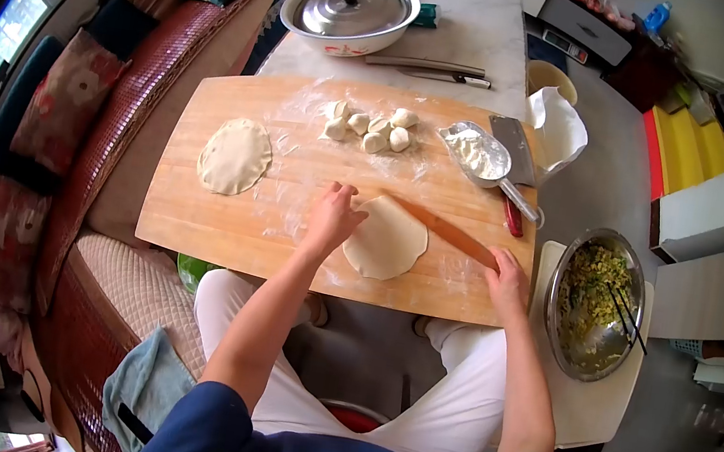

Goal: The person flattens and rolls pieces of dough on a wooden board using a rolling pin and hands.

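Observation:
A flat, thinly rolled dough sheet [385,244] lies on the floured wooden board [284,247] in front of me. My right hand [509,281] grips the right end of a wooden rolling pin [444,229], which slants across the sheet's upper right part. At the sheet's left edge is my left hand [334,220], fingers bent and thumb apart from them; whether it touches the dough I cannot tell. Another dough round [235,157], with a crimped-looking rim, rests on the board's left side. Several small dough pieces [378,125] sit in a cluster near the far edge.
A metal scoop of flour [479,155] and a scraper blade [513,144] lie at the board's upper right. Right of the board stands a steel bowl of chopped filling [596,303] with chopsticks. Behind are a lidded basin [349,11] and a knife [445,77]. A sofa [122,111] runs along the left.

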{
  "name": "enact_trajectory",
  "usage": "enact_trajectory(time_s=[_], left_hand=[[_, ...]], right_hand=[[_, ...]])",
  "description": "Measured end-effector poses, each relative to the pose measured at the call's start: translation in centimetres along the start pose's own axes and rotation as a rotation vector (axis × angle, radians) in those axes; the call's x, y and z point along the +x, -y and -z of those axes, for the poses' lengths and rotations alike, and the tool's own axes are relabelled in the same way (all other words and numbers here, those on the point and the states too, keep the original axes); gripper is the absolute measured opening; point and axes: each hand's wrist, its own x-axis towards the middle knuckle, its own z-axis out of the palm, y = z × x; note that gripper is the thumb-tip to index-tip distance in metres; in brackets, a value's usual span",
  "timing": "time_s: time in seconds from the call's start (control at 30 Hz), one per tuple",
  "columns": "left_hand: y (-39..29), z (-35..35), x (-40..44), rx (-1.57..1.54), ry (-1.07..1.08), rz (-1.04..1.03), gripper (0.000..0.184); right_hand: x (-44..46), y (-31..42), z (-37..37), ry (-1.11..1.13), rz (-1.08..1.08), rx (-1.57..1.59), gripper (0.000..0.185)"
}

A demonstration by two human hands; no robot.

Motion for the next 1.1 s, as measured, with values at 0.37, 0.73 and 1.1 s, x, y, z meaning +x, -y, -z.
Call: enact_trajectory(time_s=[0.37,0.73,1.1], left_hand=[[-1.0,-0.8,1.9,0.228,0.258,0.08,0.035],[-6.4,4.6,2.2,-0.583,0.052,-0.141,0.011],[-8.6,-11.8,0.4,0.116,0.104,-0.524,0.009]], right_hand=[[-0.2,-1.8,-7.0,-0.362,-0.123,-0.054,0.037],[-0.1,-1.0,-6.3,-0.391,-0.186,0.014,0.027],[0.0,-0.8,-6.2,-0.404,-0.215,0.079,0.034]])
